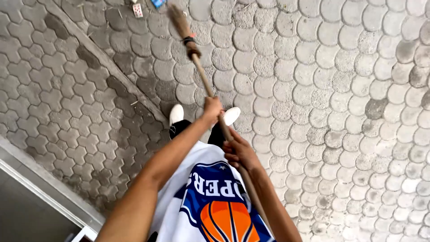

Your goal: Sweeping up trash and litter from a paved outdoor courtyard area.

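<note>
Left hand (212, 109): fingers clamped on broom (197, 58) handle, frame centre.
Right hand (239, 152): fingers clamped lower on handle.
Litter (138, 10): top edge, on paving (340, 112).

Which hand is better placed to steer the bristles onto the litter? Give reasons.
Probably left. The left hand grips the long wooden broom handle lower, nearer the brown bristle head and small paper scraps; the right hand holds higher, near the body.
</note>
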